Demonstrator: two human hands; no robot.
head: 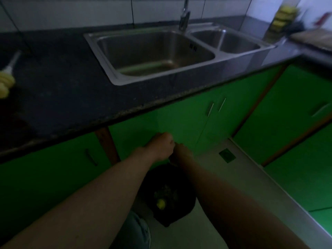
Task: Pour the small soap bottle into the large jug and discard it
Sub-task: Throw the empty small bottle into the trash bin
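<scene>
Both my hands meet low in front of the green cabinets, above a black bin (186,209) on the floor. My left hand (161,146) is curled into a fist. My right hand (181,154) touches it, fingers curled. Between and under them a dark fold of the bin bag (172,161) rises to the hands, and both seem to grip it. A small yellow object (161,203), blurred, lies inside the bin among dark rubbish. At the left edge, on the dark counter (62,97), a yellow bottle with a white pump (5,81) is partly cut off.
A steel double sink (100,45) with a tap (185,17) is set in the counter ahead. Yellow sponges (283,17) are stacked at the back right. Green cabinet doors (296,108) line the front and right side. Pale floor (224,186) runs to the right of the bin.
</scene>
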